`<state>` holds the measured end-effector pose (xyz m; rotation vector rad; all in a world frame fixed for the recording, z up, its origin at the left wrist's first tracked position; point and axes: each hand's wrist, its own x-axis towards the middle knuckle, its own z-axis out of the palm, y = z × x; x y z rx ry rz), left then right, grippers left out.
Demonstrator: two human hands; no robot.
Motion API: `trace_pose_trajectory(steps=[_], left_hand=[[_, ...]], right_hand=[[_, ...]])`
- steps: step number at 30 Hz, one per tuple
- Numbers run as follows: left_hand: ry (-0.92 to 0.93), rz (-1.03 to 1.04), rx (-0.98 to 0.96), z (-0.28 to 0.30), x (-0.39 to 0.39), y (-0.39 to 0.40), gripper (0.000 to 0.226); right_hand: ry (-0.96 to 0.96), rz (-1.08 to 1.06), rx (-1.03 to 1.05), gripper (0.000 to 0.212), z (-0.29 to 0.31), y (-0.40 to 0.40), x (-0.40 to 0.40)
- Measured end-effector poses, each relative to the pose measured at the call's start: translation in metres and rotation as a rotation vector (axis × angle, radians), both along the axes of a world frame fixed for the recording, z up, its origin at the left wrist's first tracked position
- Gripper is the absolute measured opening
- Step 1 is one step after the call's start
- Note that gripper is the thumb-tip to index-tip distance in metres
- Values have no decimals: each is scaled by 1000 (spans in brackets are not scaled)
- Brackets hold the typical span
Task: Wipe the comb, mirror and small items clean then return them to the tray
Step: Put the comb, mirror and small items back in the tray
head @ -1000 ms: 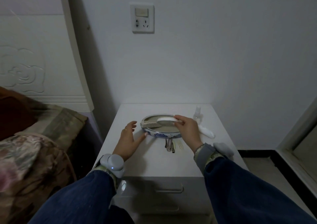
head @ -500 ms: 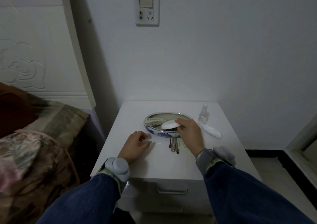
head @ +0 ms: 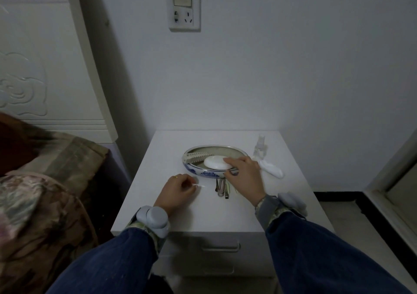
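An oval blue-and-white tray [head: 204, 173] stands on the white nightstand [head: 203, 212]. A beige comb [head: 196, 157] lies along its left side. A white oval compact mirror [head: 216, 161] rests in the tray's front part, and my right hand [head: 244, 177] grips its right edge over the rim. Several hair clips [head: 222, 186] lie on the nightstand just in front of the tray. My left hand [head: 178, 190] rests on the top, left of the clips, fingers curled, with a small pale thing at its fingertips.
A small clear spray bottle [head: 260, 147] stands right of the tray, with a white crumpled cloth [head: 272, 169] beside it. A bed with patterned bedding [head: 33, 199] lies to the left. A wall socket [head: 183, 12] hangs above. The nightstand's drawer [head: 220, 246] faces me.
My right hand lowered the mirror into the tray's front part. My left hand drew back from the tray's rim and curled its fingers on the nightstand top.
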<state>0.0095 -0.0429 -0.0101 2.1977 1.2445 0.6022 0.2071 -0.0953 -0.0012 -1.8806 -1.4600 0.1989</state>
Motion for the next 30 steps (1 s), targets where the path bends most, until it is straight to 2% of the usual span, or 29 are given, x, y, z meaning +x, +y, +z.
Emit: trace_pose_trajectory(steps=[4, 6, 8, 11, 13, 20, 30], left_hand=[[-7, 25, -28, 0, 2, -4, 16], [-19, 14, -40, -1, 7, -6, 14], [-27, 17, -53, -1, 13, -9, 15], [-31, 39, -62, -3, 25, -10, 20], [-21, 44, -63, -3, 33, -12, 25], [73, 48, -22, -1, 47, -17, 41], [108, 42, -63, 0, 46, -13, 21]], right_hand=[[78, -3, 40, 38, 2, -8, 0], [103, -55, 132, 27, 2, -12, 2], [120, -98, 127, 5, 1, -17, 5], [199, -91, -39, 21, -5, -27, 12], [207, -75, -147, 24, -9, -31, 15], [71, -14, -364, 42, 4, -25, 12], [36, 138, -406, 42, 32, -33, 1]])
